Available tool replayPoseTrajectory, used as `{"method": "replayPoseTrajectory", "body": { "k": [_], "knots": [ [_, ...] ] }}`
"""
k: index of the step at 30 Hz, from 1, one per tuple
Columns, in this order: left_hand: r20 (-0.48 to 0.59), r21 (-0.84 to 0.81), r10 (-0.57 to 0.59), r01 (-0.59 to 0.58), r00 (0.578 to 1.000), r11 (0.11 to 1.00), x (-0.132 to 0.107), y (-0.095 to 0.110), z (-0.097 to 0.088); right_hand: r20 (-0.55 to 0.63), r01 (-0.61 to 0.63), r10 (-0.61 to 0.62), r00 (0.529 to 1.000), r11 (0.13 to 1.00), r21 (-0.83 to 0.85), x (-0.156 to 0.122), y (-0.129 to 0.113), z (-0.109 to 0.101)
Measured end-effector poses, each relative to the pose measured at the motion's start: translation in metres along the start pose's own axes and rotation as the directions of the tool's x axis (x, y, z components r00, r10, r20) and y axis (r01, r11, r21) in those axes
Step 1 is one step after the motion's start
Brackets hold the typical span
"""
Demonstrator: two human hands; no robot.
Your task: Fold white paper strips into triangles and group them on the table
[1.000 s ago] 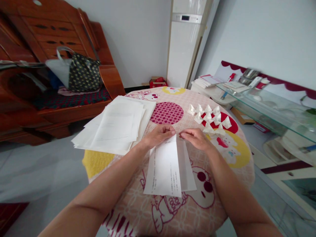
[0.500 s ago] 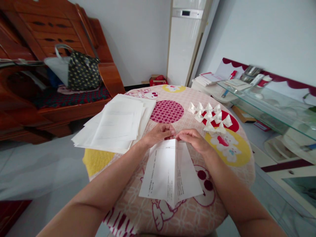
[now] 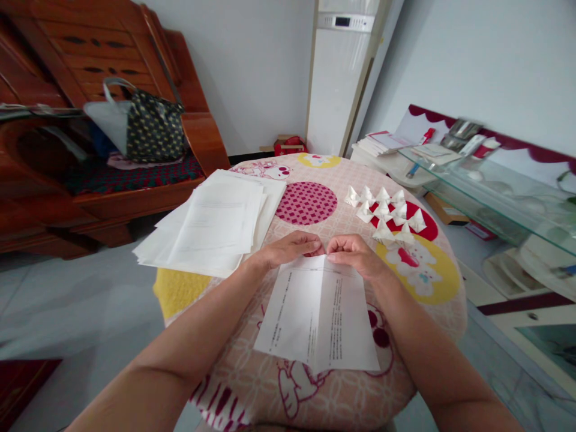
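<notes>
A printed sheet of paper point(image 3: 297, 312) with a crease down its middle lies on the round table, its printed side up. At its far edge my left hand point(image 3: 299, 245) pinches the paper, the fingertips close to the crease. Just beside it, my right hand point(image 3: 353, 252) grips the same edge, thumb on top and fingers curled. The two hands almost meet. Beyond my right hand stand several small folded paper pieces point(image 3: 382, 210) with pointed tips, set out in rows. A stack of paper sheets point(image 3: 216, 222) lies beyond my left forearm.
A patterned cloth point(image 3: 252, 396) covers the round table. To the right is a glass shelf point(image 3: 508, 198) with a cup and metal bowls. A wooden bench point(image 3: 135, 204) with a dotted bag point(image 3: 155, 129) stands at the left. A white floor-standing unit point(image 3: 337, 84) is behind.
The right half of the sheet has opened out flatter and spread to the right. My right hand has turned, its thumb now on the far edge.
</notes>
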State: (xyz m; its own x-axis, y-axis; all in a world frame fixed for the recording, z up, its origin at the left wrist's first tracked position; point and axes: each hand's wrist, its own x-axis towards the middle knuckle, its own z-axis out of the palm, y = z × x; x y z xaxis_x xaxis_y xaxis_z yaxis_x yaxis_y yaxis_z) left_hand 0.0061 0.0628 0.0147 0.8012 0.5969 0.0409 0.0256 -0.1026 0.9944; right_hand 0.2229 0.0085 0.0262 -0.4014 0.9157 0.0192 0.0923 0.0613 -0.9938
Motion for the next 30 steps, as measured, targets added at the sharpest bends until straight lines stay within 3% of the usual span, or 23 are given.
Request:
{"method": "replayPoseTrajectory", "body": {
  "k": [5,30],
  "knots": [
    [0.03,-0.032,-0.045,0.046,0.999,0.998,-0.001,-0.002,0.002,-0.029,0.011,-0.013,0.999,0.997,-0.081,0.002,0.006,-0.005],
    [-0.1,-0.023,-0.132,0.13,0.986,0.991,0.003,0.0,0.011,-0.049,-0.051,0.045,0.998,0.99,-0.129,0.004,0.014,-0.003]
  ]
}}
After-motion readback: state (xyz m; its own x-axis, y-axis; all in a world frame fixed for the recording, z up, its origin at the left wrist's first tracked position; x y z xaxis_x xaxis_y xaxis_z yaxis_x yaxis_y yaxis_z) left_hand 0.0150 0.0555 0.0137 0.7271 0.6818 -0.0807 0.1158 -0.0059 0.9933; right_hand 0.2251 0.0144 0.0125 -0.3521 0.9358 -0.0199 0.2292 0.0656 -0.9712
